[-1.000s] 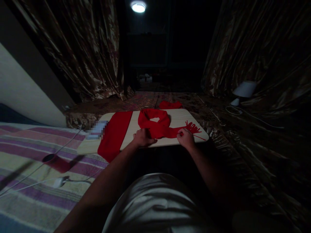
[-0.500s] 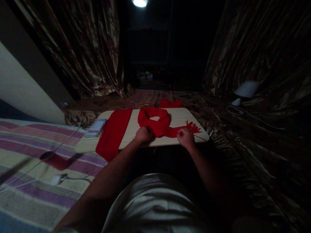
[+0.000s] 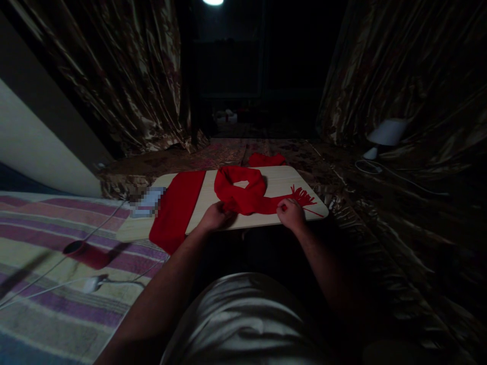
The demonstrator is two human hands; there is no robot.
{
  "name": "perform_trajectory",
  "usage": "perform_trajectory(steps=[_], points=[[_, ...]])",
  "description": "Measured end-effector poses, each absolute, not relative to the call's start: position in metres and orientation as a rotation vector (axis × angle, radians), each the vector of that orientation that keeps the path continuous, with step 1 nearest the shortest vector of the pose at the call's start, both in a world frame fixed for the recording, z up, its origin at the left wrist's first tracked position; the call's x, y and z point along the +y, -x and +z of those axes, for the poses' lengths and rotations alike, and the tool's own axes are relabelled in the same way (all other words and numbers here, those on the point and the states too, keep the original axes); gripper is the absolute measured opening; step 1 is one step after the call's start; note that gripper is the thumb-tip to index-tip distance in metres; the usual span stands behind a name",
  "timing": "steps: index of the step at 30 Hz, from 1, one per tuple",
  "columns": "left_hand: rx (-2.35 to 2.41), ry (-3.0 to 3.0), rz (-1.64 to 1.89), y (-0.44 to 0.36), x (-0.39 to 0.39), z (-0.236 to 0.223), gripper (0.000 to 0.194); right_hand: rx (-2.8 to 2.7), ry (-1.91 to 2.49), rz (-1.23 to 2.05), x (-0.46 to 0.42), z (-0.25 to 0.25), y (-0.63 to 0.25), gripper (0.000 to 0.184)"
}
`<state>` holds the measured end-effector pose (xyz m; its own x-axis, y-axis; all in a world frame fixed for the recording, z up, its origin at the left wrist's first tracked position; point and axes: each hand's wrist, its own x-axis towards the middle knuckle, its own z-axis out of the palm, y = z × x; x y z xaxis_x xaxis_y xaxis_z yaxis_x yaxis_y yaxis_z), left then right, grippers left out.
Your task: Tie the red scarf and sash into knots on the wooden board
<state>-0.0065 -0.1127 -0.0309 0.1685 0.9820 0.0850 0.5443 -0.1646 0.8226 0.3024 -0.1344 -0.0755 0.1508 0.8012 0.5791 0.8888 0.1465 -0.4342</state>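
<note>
A red scarf (image 3: 244, 199) lies in a loop on a pale wooden lap table (image 3: 272, 177), with the wood showing through the ring. Its fringed end (image 3: 303, 195) stretches to the right. At the loop's lower left, my left hand (image 3: 216, 217) is closed on the scarf's edge; its fingertips are partly hidden. My right hand (image 3: 291, 213) pinches the lower edge of the tail, just short of the fringe. Left of the loop, a flat red cloth (image 3: 178, 208) drapes over the table's near edge.
A pixelated flat object (image 3: 148, 202) lies on the table's left end. More red fabric (image 3: 267, 159) is behind the table. On the striped bedcover (image 3: 45, 223) are a red cylinder (image 3: 88, 254), a white plug (image 3: 92, 284) and cables. A small lamp (image 3: 388, 133) stands at right.
My left hand has shifted left along the near edge of the loop, whose lower left side is drawn out slightly. My right hand keeps its pinch by the fringe. The view has tilted slightly.
</note>
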Motion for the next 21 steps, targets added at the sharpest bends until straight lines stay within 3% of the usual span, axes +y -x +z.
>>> perform_trajectory(steps=[4,9,15,21], points=[[1.506,-1.960,0.768,0.011,-0.121,-0.031,0.028,-1.652,1.660,-0.153,-0.135,-0.076,-0.303,0.009],[1.484,-1.771,0.879,0.015,-0.130,-0.038,0.050,-1.660,1.647,-0.146,-0.136,-0.075,-0.303,0.010],[1.523,-1.538,1.192,0.021,-0.130,-0.041,0.035,-1.661,1.626,-0.160,-0.133,-0.078,-0.304,0.009],[1.241,-2.049,1.134,0.018,-0.137,-0.046,0.059,-1.666,1.626,-0.182,-0.133,-0.078,-0.305,0.009]])
